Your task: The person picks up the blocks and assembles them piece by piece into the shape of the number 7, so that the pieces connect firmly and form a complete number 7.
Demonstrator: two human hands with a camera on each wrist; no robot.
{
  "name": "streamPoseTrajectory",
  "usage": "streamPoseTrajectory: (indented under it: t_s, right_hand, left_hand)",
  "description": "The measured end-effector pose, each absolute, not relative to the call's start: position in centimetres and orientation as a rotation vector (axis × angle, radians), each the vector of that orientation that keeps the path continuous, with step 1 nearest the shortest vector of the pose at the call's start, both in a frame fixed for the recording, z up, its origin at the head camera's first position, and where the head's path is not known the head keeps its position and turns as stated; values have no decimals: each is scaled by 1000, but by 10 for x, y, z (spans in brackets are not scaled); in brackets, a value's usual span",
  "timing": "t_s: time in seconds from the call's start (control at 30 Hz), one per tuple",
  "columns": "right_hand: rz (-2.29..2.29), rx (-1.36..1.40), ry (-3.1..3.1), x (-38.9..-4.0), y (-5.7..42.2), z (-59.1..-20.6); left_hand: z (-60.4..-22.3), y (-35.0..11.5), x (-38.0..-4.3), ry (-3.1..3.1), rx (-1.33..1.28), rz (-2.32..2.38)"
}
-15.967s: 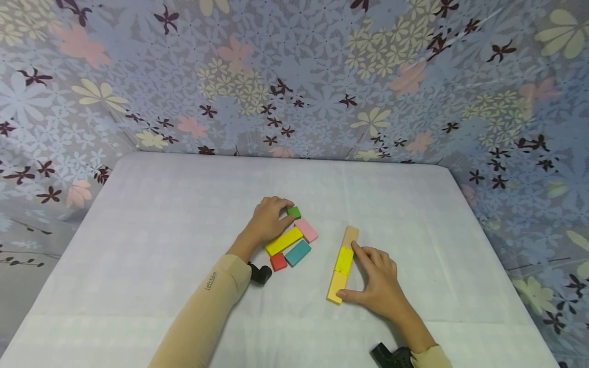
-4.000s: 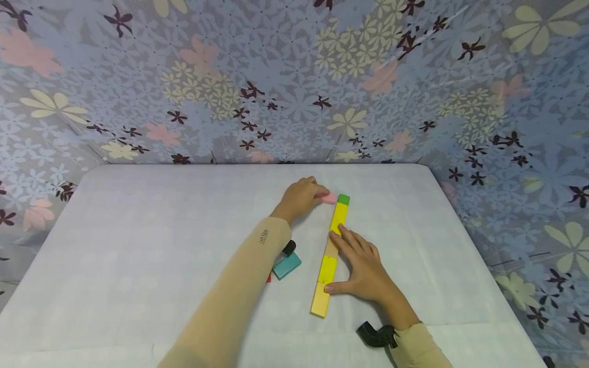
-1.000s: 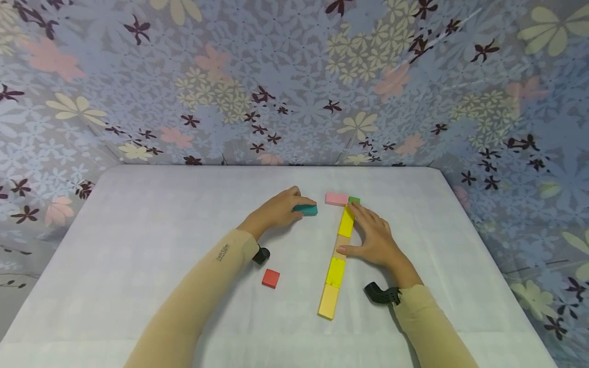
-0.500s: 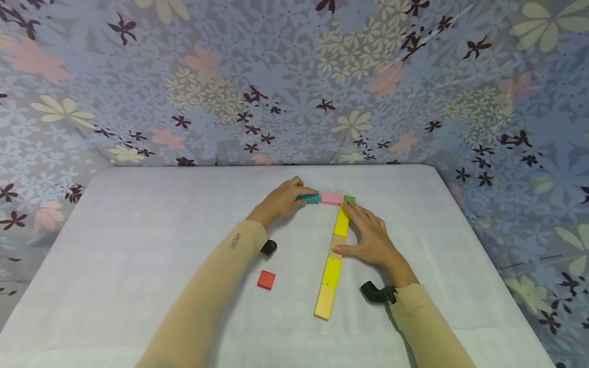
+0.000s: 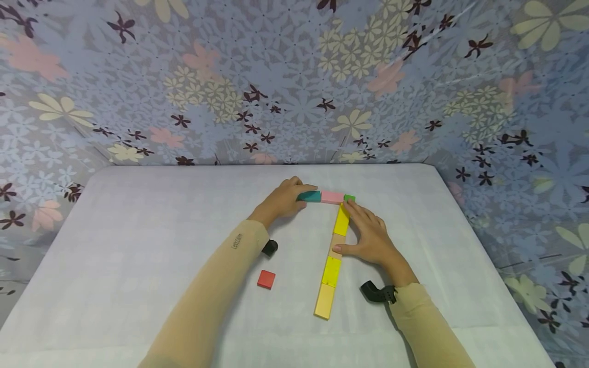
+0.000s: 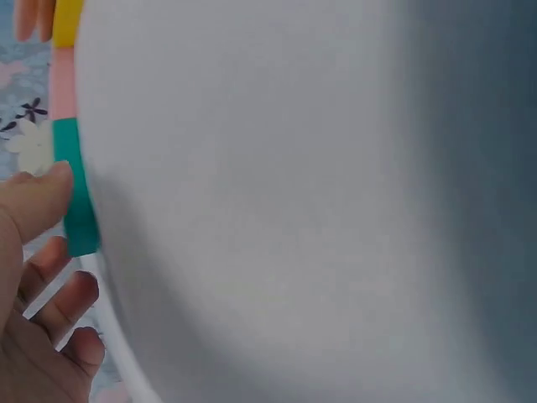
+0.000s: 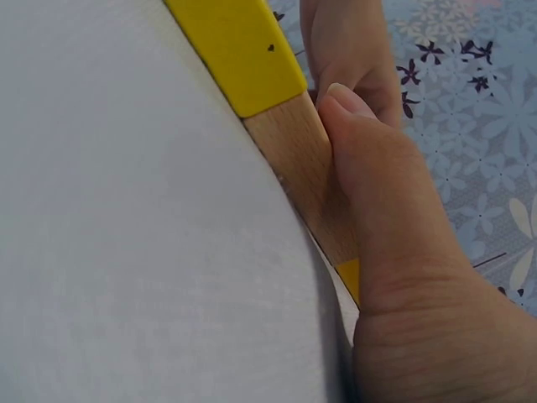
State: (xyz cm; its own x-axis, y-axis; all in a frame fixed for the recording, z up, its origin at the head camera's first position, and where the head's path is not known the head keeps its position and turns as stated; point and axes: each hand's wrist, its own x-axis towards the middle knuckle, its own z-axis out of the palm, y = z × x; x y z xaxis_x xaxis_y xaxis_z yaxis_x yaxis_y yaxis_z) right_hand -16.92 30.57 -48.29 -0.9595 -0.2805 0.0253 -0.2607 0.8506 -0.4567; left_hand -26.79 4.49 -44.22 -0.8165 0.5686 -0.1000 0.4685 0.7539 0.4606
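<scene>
My left hand (image 5: 281,200) pinches a teal block (image 5: 311,197) between thumb and fingers; its right end meets a pink block (image 5: 332,198). In the left wrist view, the thumb presses on the teal block (image 6: 75,185). A small green block (image 5: 349,198) sits to the right of the pink one. From there a column runs toward the front: a yellow block (image 5: 341,221), a plain wood block (image 5: 337,244), a bright yellow block (image 5: 331,271) and a pale yellow block (image 5: 324,301). My right hand (image 5: 371,239) rests along the column's right side, thumb touching the wood block (image 7: 306,168).
A red square block (image 5: 266,279) lies alone on the white tablecloth (image 5: 184,220), left of the column. Black wrist-worn devices show at both sleeves. Behind the table hangs a flowered cloth (image 5: 294,76).
Across the earlier frames, the green, yellow, pink and teal blocks were moved from the loose group to the column's far end. Since one second ago, the teal block has moved up against the pink one.
</scene>
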Motion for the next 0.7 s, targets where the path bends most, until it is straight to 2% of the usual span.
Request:
streamPoseTrajectory:
  t_s: [0.27,0.7]
  right_hand:
    - [-716,-430,2976,-168,304,-480]
    - [-724,-433,2989,-170,303,-482]
  left_hand:
    - [-422,19,-237,2702,913,748]
    - [-419,-49,-143,2589,920,674]
